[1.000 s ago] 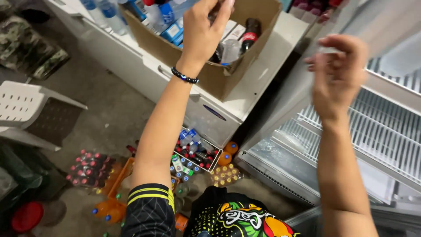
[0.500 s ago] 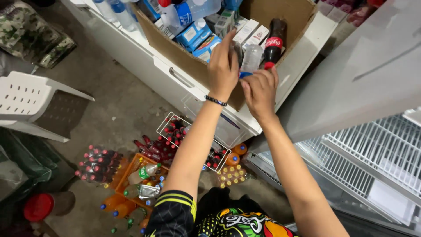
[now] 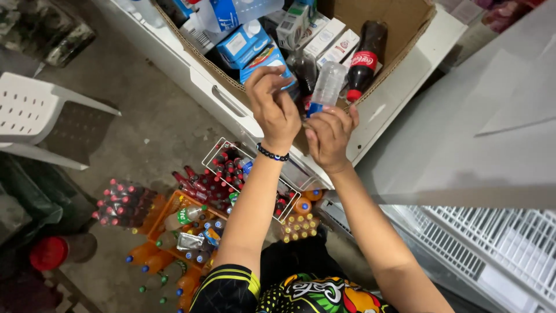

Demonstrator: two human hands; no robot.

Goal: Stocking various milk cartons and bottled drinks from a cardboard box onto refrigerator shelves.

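Cardboard box (image 3: 405, 23), open, brown, sits at upper centre of the frame on a white counter (image 3: 399, 98). Inside, upper left of the box: blue-and-white cartons (image 3: 246, 43), rectangular, lying at angles. Upper centre: white cartons (image 3: 333, 37) with small red marks, packed side by side. Right side of the box: dark cola bottle (image 3: 365, 55), red label band, red cap, lying tilted with the cap toward the box's lower edge.

Clear plastic bottle (image 3: 327, 84), small, ribbed, blue cap pointing down; it lies centre frame, just above the box's near edge, between the dark bottle and the hands.

Right hand (image 3: 329, 136), centre frame: fingers curled round the capped lower end of the clear bottle, gripping it. Left hand (image 3: 273, 107), just to its left: fingers bent, pinching at something dark beside the clear bottle; what it holds I cannot make out. Black bead bracelet (image 3: 272, 154) on the left wrist.

Lower left of the frame, on the floor: wire basket (image 3: 217, 152) of red-capped dark bottles, orange crate (image 3: 171, 206) with mixed bottles and a silver pouch, shrink-wrapped pack of red-capped bottles (image 3: 119, 203), orange drink bottles (image 3: 298, 223) near lower centre. White plastic chair (image 3: 35, 110) at left edge. White wire shelving (image 3: 492, 243) at lower right.
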